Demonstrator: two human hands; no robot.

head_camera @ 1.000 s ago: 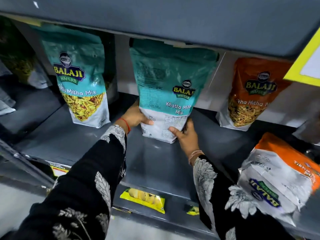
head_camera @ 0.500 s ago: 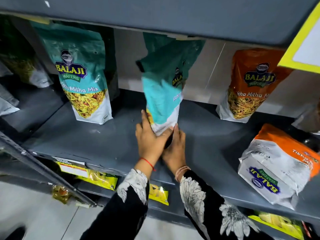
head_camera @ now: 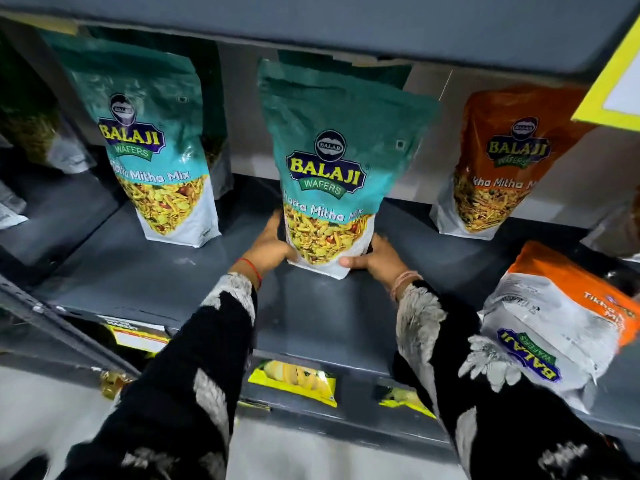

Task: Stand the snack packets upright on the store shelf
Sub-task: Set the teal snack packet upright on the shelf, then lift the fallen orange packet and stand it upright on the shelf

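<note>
Grey shelf [head_camera: 145, 282] — two teal packets [head_camera: 156, 150] [head_camera: 332, 168] and an orange packet [head_camera: 498, 161] upright, another orange packet [head_camera: 554, 323] flat.

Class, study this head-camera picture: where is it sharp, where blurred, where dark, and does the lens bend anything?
Head view: the middle teal packet is sharp, its lettering readable; the sleeves and the lying orange packet at the lower edge are smeared; the far left of the shelf sinks into shadow; the wide lens makes the outer packets lean outward; both hands are evenly lit.

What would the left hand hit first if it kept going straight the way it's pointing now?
Probably the shelf's back wall. The left hand points inward along the left side of the teal packet it grips; nothing shows behind it, though depth is unclear.
</note>
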